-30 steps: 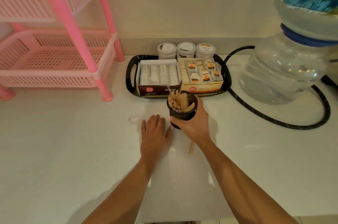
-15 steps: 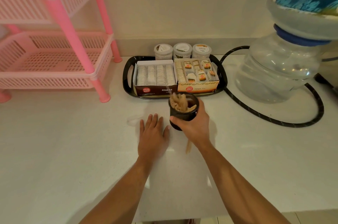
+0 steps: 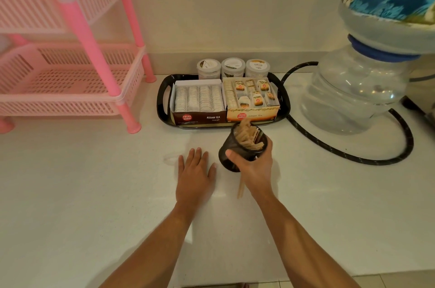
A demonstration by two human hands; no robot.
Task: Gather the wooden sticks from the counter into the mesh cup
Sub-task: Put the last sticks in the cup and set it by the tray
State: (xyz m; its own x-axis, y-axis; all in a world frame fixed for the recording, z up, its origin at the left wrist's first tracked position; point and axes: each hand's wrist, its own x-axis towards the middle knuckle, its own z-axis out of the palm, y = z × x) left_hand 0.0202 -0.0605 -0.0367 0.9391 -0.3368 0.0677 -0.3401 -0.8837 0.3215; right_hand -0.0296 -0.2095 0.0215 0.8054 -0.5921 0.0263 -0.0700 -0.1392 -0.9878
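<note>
My right hand (image 3: 253, 165) grips the black mesh cup (image 3: 231, 146), which tilts slightly and holds a bundle of wooden sticks (image 3: 247, 138) poking out of its top. One more wooden stick (image 3: 241, 186) shows below my right hand, partly hidden by it; I cannot tell whether it lies on the white counter (image 3: 94, 193) or is held. My left hand (image 3: 194, 176) lies flat on the counter just left of the cup, fingers straight.
A black tray (image 3: 164, 104) with two open tea boxes and three small jars stands behind the cup. A pink plastic rack (image 3: 70, 90) stands at the left. At the right are a large water bottle (image 3: 353, 99) and a black hose (image 3: 388, 156).
The cup and my right hand sit slightly further right, and the cup tilts a little more. My left hand stays flat in place.
</note>
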